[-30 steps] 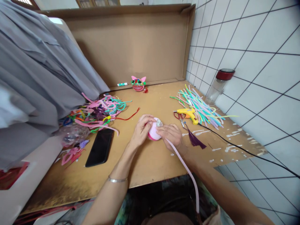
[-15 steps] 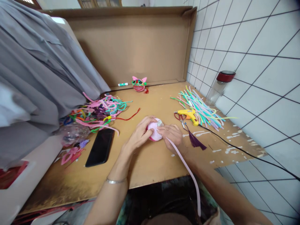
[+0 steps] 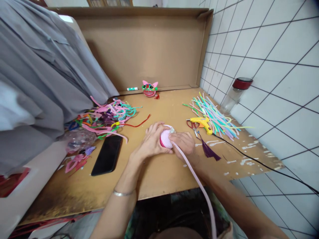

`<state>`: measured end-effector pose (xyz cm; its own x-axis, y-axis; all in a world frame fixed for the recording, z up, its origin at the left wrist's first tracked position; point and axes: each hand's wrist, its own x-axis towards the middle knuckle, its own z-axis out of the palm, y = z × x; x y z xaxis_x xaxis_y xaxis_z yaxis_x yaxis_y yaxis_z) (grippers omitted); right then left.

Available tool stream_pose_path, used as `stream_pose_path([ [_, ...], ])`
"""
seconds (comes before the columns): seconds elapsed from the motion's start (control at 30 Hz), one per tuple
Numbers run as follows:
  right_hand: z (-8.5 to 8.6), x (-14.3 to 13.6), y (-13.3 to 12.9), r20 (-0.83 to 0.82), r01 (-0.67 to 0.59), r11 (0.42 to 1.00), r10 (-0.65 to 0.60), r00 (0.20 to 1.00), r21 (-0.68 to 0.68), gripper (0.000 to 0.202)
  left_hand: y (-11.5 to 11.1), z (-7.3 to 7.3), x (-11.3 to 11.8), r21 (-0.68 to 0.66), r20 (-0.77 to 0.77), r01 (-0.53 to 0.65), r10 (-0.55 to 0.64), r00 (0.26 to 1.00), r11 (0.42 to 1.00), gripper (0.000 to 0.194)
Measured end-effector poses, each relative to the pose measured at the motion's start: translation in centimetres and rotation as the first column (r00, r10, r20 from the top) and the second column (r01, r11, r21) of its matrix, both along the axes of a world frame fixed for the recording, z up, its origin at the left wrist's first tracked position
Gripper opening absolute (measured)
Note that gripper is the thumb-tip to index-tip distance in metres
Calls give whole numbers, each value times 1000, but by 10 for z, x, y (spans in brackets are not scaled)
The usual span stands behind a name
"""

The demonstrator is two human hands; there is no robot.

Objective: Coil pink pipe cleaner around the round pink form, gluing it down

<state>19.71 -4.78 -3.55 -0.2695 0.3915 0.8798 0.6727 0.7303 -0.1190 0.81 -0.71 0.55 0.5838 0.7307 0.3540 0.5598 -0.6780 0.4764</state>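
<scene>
A small round piece [image 3: 166, 139], wrapped in pale pink strands with a darker pink edge, is between my hands above the table. My left hand [image 3: 152, 139] curls round its left side, thumb below and fingers above. On its right side my right hand [image 3: 183, 142] is closed, fingertips pressed on the piece where a long pale pink strip [image 3: 196, 177] begins. That strip hangs down past my right forearm toward my lap. Part of the piece is hidden by my fingers.
Colourful fuzzy stems [image 3: 107, 116], a plastic bag [image 3: 79, 140] and a black phone [image 3: 107, 155] lie left. Right are a yellow glue gun [image 3: 203, 123], scissors [image 3: 195, 130], a purple tassel [image 3: 209, 151], pastel stems [image 3: 215, 116] and a jar [image 3: 231, 99]. A pink-eared figure [image 3: 149, 89] sits behind.
My left thumb has moved off the front of the round piece to its lower edge, and the piece has turned, showing more darker pink at its left. The view has shifted slightly.
</scene>
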Motion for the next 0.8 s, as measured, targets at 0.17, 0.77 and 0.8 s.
stream_pose_path([
  [0.17, 4, -3, 0, -5, 6, 1000, -6, 1000, -5, 20, 0, -3, 2, 30, 49, 45, -46, 998, 999, 74],
  [0.77, 28, 61, 50, 373, 862, 388, -785, 494, -326, 39, 13, -11, 2, -260, 434, -44, 157, 887, 965, 73],
  [0.8, 26, 64, 51, 416, 886, 322, -793, 444, -333, 41, 13, -11, 2, -288, 445, -46, 176, 878, 956, 73],
])
